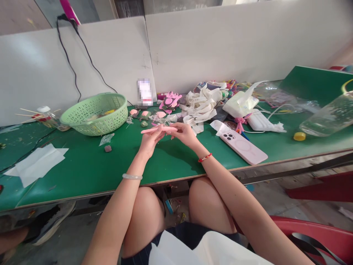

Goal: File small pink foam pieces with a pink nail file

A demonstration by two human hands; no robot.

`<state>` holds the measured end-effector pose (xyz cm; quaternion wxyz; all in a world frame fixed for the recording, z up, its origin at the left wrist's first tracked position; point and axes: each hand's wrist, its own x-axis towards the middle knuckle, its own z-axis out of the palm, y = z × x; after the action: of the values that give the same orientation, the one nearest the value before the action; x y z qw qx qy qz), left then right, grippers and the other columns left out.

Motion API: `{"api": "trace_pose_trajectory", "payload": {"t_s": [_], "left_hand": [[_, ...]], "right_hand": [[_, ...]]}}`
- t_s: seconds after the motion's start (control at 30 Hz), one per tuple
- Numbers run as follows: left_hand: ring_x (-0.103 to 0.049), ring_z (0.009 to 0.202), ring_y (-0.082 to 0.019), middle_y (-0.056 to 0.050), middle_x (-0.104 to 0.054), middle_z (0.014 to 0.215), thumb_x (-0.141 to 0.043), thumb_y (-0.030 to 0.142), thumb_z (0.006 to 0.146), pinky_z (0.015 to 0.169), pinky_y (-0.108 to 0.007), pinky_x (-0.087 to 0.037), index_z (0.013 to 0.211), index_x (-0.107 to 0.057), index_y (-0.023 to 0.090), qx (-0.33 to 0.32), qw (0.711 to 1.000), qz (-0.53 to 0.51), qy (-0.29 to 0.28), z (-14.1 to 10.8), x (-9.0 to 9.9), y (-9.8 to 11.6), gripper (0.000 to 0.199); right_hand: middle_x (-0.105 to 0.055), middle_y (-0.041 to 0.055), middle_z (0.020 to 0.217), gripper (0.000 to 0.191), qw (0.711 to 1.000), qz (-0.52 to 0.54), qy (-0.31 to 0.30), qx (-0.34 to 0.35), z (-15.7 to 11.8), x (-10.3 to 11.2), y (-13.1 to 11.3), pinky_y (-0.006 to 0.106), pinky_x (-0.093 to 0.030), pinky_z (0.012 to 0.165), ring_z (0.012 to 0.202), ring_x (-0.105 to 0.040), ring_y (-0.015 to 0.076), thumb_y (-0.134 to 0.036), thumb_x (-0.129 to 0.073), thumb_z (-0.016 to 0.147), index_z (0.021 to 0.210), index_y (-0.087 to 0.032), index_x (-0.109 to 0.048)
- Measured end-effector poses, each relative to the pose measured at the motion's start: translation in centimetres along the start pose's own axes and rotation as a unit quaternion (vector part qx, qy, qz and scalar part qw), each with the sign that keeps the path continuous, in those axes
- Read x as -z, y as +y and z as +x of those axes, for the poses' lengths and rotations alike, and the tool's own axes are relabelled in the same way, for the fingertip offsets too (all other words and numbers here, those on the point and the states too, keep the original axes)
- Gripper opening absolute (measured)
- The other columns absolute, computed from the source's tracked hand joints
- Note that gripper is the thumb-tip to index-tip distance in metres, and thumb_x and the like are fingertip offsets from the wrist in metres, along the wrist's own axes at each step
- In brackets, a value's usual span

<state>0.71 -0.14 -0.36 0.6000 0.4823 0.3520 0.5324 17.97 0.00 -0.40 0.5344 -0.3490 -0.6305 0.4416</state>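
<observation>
A long, flat pink strip (148, 130), perhaps of soft clay, is held level just above the green table. My left hand (150, 141) supports it from below and behind, fingers closed along it. On its right end my right hand (184, 134) pinches with thumb and fingers. Just beyond my hands lie several small lumps with pink tops, such as a pink-topped piece (160, 115), among bits of clear plastic. A pink and black figure (170, 102) stands behind them. A small greyish lump (108, 148) rests to the left of my left hand.
A green basket (95, 123) stands left, near white paper sheets (38, 163). Behind the hands, a phone with a blurred screen (145, 92) leans upright. White ribbons (202, 103), a tissue pack (241, 105), a pink phone (249, 148) and a large clear bottle (325, 114) fill the right side.
</observation>
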Motion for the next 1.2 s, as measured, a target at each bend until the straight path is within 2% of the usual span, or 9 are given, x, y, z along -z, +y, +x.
{"api": "trace_pose_trajectory", "payload": {"t_s": [0.2, 0.3, 0.5, 0.8, 0.97, 1.2], "left_hand": [[-0.070, 0.102, -0.024, -0.007, -0.076, 0.104, -0.084, 0.045, 0.068, 0.102, -0.040, -0.049, 0.101, -0.076, 0.019, 0.000, 1.000, -0.005, -0.006, -0.2, -0.1, 0.1, 0.043], [-0.070, 0.099, -0.023, -0.006, -0.076, 0.101, -0.087, 0.040, 0.065, 0.103, -0.041, -0.048, 0.097, -0.077, 0.018, -0.001, 1.000, -0.007, -0.021, -0.3, -0.2, 0.0, 0.040], [-0.068, 0.105, -0.026, -0.006, -0.075, 0.104, -0.089, 0.039, 0.061, 0.102, -0.044, -0.049, 0.091, -0.077, 0.018, -0.010, 1.000, -0.013, -0.006, -0.3, -0.5, 0.0, 0.038], [-0.067, 0.107, -0.026, -0.008, -0.074, 0.107, -0.087, 0.039, 0.062, 0.101, -0.043, -0.049, 0.090, -0.077, 0.018, -0.017, 1.000, 0.012, 0.004, -0.4, -0.6, 0.1, 0.037], [-0.066, 0.110, -0.027, -0.008, -0.074, 0.110, -0.086, 0.040, 0.064, 0.102, -0.042, -0.049, 0.097, -0.077, 0.019, -0.016, 1.000, 0.011, 0.003, -0.5, -0.6, 0.3, 0.041], [-0.065, 0.112, -0.028, -0.009, -0.074, 0.111, -0.085, 0.042, 0.065, 0.101, -0.042, -0.049, 0.093, -0.078, 0.017, -0.034, 0.999, 0.037, -0.001, -0.6, -0.6, 0.5, 0.038]], "right_hand": [[-0.071, 0.0026, 0.074, 0.050, 1.000, 0.023, -0.002, -0.016, 0.1, 0.0, 0.1, 0.028, -0.054, 0.057, 0.057, -0.062, 0.0137, -0.059, -0.082, 0.062, 0.085, -0.017, -0.067], [-0.070, 0.0027, 0.072, 0.049, 0.999, 0.026, -0.011, -0.028, 0.0, -0.1, -0.2, 0.028, -0.055, 0.058, 0.057, -0.062, 0.0132, -0.059, -0.080, 0.065, 0.084, -0.016, -0.069], [-0.071, 0.0028, 0.074, 0.050, 0.997, 0.032, -0.048, -0.058, -0.3, -0.2, -1.1, 0.027, -0.054, 0.061, 0.058, -0.062, 0.0122, -0.065, -0.071, 0.072, 0.085, -0.016, -0.073], [-0.071, 0.0019, 0.074, 0.051, 0.994, 0.068, -0.045, -0.076, -0.4, -0.1, -1.2, 0.027, -0.053, 0.065, 0.060, -0.061, 0.0118, -0.065, -0.075, 0.068, 0.085, -0.017, -0.072], [-0.070, 0.0018, 0.072, 0.048, 0.993, 0.087, -0.028, -0.072, -0.4, 0.0, -1.1, 0.026, -0.052, 0.065, 0.063, -0.062, 0.0123, -0.064, -0.076, 0.068, 0.081, -0.018, -0.072], [-0.071, 0.0025, 0.073, 0.049, 0.992, 0.091, -0.020, -0.084, -0.5, -0.1, -1.2, 0.027, -0.051, 0.064, 0.062, -0.061, 0.0128, -0.065, -0.077, 0.066, 0.078, -0.018, -0.071]]}}
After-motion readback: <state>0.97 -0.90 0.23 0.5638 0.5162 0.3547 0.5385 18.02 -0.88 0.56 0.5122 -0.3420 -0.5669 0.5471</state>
